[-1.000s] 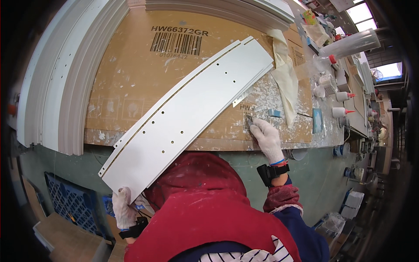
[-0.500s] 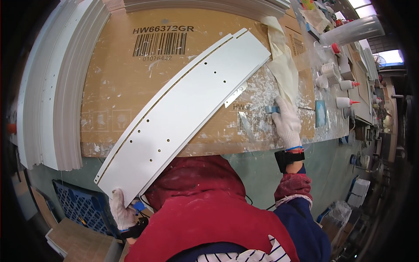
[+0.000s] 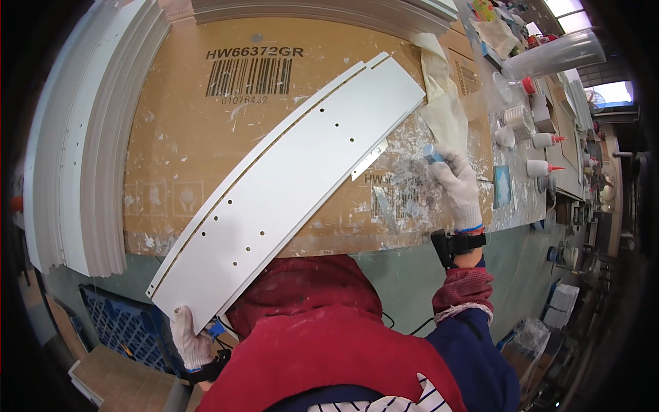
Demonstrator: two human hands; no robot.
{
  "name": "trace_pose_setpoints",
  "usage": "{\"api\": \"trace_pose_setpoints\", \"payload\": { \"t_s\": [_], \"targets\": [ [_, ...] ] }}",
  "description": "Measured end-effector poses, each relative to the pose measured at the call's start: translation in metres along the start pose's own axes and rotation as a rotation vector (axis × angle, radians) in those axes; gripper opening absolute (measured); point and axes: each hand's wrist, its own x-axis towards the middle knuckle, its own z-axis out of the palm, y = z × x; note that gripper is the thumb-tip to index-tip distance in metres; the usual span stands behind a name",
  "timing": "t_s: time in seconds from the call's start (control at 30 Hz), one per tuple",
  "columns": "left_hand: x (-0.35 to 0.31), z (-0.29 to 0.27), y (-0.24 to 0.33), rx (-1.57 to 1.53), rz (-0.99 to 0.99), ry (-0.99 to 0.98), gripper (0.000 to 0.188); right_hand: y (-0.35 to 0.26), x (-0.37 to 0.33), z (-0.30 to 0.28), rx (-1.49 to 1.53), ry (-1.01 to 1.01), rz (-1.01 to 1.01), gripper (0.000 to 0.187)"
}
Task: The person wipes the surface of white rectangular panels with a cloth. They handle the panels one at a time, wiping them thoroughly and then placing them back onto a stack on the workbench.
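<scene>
A long white panel (image 3: 288, 178) with a curved edge, a groove along that edge and several small drilled holes lies slantwise across the cardboard-covered bench, its near end jutting past the front edge. My left hand (image 3: 190, 338), gloved in white, grips that near end with the thumb on top; its other fingers are hidden underneath. Off to the panel's right, my gloved right hand (image 3: 456, 180) pinches a small blue block (image 3: 432, 154) above the paint-spattered cardboard. A thin metal blade (image 3: 369, 161) pokes out from the panel's right edge.
Stacks of white panels (image 3: 103, 137) stand at the left, and more boards (image 3: 322, 12) lie along the back. A cream cloth (image 3: 445, 89) is beyond my right hand. Glue bottles with red tips (image 3: 542, 167) and a blue pad (image 3: 502, 187) are at the right.
My right hand has shifted slightly away from me and turned, lifting the blue block's visible side. The left hand keeps its hold; the whole view has moved a little.
</scene>
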Motion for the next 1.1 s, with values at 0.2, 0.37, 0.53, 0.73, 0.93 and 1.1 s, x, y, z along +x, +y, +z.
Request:
{"api": "trace_pose_setpoints", "payload": {
  "t_s": [0.2,0.37,0.53,0.73,0.93,1.1],
  "targets": [
    [-0.003,0.008,0.003,-0.043,0.011,0.025,0.035,-0.038,0.066,0.013,-0.038,-0.141,-0.165,0.032],
    [0.001,-0.004,-0.001,0.033,0.006,-0.002,0.035,-0.07,0.127,0.047,-0.492,-0.175,-0.352,0.036],
    [-0.004,0.005,0.001,0.03,0.02,0.058,0.035,-0.09,0.155,0.083,-0.947,-0.147,-0.566,0.043],
    [0.002,0.0,-0.007,0.002,0.051,0.085,0.035,-0.085,0.176,0.099,-0.992,-0.203,-0.529,0.046],
    [0.001,0.001,-0.005,0.033,0.058,0.103,0.037,-0.085,0.181,0.1,-1.003,-0.181,-0.561,0.043],
    [0.002,0.001,-0.004,0.033,0.049,0.096,0.035,-0.088,0.183,0.102,-1.109,-0.162,-0.494,0.042]
  ]
}}
